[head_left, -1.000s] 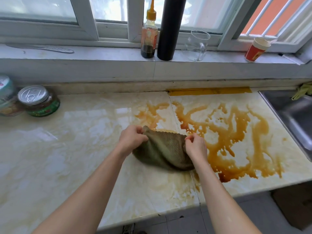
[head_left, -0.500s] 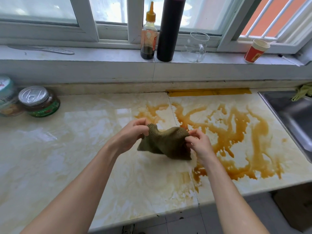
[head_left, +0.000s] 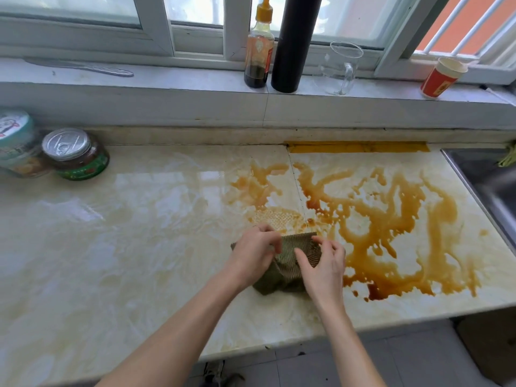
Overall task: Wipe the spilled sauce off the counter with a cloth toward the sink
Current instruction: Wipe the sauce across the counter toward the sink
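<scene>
A brown sauce spill [head_left: 391, 219] spreads over the right half of the pale marble counter [head_left: 125, 247], reaching almost to the steel sink [head_left: 491, 185] at the right edge. An olive-green ribbed cloth [head_left: 287, 263] is bunched and folded just left of the spill's near end. My left hand [head_left: 251, 255] pinches its left side and my right hand [head_left: 324, 263] pinches its right side. The cloth's lower part rests on the counter. A waffle-patterned damp print [head_left: 276, 217] marks the counter just beyond the cloth.
On the window sill stand a sauce bottle [head_left: 259, 51], a tall dark cylinder [head_left: 293, 43], a glass mug [head_left: 339, 69] and a red paper cup [head_left: 442, 78]. Two jars [head_left: 75, 155] sit at the counter's far left. A yellow strip [head_left: 357, 148] runs along the back edge.
Both hands lifted the cloth off the counter, bunched it, then brought it down nearer the front edge, folded smaller. A textured wet print shows where it lay.
</scene>
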The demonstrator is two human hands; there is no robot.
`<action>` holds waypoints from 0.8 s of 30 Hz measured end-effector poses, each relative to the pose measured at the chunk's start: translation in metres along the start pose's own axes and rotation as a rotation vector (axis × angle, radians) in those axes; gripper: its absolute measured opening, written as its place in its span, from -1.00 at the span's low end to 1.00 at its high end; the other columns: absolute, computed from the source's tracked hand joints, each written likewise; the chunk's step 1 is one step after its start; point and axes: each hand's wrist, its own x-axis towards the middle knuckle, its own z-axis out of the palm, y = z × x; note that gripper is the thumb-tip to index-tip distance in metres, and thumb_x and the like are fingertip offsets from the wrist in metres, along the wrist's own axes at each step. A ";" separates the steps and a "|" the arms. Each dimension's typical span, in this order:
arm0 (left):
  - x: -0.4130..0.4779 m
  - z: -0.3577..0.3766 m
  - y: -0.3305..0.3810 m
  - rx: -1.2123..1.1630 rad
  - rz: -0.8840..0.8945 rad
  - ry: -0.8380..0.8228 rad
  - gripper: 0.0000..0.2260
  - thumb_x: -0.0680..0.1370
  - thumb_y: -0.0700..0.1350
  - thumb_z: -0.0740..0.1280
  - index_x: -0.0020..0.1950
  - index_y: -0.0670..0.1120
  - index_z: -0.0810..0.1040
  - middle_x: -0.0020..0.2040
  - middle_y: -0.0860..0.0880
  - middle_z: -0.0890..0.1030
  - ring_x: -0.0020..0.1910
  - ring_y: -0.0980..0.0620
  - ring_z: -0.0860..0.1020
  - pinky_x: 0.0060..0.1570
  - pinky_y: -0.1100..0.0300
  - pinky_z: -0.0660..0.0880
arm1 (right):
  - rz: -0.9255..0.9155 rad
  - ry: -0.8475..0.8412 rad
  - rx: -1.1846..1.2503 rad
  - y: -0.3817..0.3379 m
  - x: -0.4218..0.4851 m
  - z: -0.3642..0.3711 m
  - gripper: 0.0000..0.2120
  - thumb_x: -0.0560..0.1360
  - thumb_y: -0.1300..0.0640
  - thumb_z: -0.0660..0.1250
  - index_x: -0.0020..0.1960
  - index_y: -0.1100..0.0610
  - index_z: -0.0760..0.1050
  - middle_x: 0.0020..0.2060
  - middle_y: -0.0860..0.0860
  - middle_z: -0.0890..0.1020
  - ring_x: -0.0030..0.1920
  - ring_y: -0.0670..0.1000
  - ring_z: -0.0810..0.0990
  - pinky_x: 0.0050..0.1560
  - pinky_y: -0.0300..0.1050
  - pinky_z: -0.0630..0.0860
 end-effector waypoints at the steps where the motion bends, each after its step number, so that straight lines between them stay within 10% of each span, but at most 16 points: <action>1: 0.002 0.004 0.007 -0.063 0.015 0.058 -0.83 0.46 -0.36 0.32 -0.13 -0.10 0.60 -0.04 0.00 0.52 -0.04 0.07 0.49 -0.01 0.18 0.47 | -0.008 0.053 0.003 -0.005 -0.001 0.002 -0.63 0.50 -0.08 0.36 0.25 0.01 0.44 0.25 -0.01 0.32 0.23 -0.02 0.28 0.18 -0.14 0.26; 6: 0.007 -0.010 -0.005 -0.144 -0.251 0.441 -0.78 0.48 -0.31 0.32 0.03 -0.03 0.56 0.03 0.04 0.48 0.00 0.09 0.52 0.05 0.20 0.49 | -0.139 -0.042 -0.239 -0.015 -0.006 0.011 -0.61 0.48 -0.22 0.30 0.19 -0.01 0.52 0.22 -0.03 0.42 0.25 -0.04 0.27 0.24 -0.09 0.20; 14: -0.015 -0.016 -0.035 -0.060 -0.392 0.378 -0.80 0.49 -0.26 0.30 0.07 -0.05 0.54 0.09 -0.05 0.50 -0.03 0.04 0.55 0.00 0.11 0.54 | -0.099 -0.059 -0.275 -0.019 -0.008 0.015 -0.85 0.42 0.01 0.45 -0.11 -0.03 0.48 -0.01 -0.11 0.42 0.14 -0.03 0.35 0.20 -0.09 0.19; 19: -0.017 -0.032 -0.058 0.046 -0.475 0.451 -0.76 0.47 -0.25 0.30 0.12 -0.08 0.53 0.12 -0.09 0.48 0.02 -0.05 0.54 -0.04 0.15 0.43 | 0.042 0.160 -0.029 -0.007 -0.010 -0.012 -0.64 0.46 0.08 0.28 0.25 -0.06 0.41 0.31 0.00 0.32 0.35 0.09 0.28 0.31 0.13 0.21; 24: -0.020 -0.044 -0.068 0.084 -0.502 0.447 -0.74 0.47 -0.27 0.29 0.14 -0.10 0.52 0.13 -0.12 0.46 0.05 -0.08 0.52 -0.03 0.12 0.43 | -0.370 -0.220 -0.298 0.002 0.004 0.018 -0.45 0.51 -0.30 -0.08 0.49 -0.37 -0.03 0.54 -0.23 -0.08 0.54 -0.01 -0.11 0.45 0.29 -0.16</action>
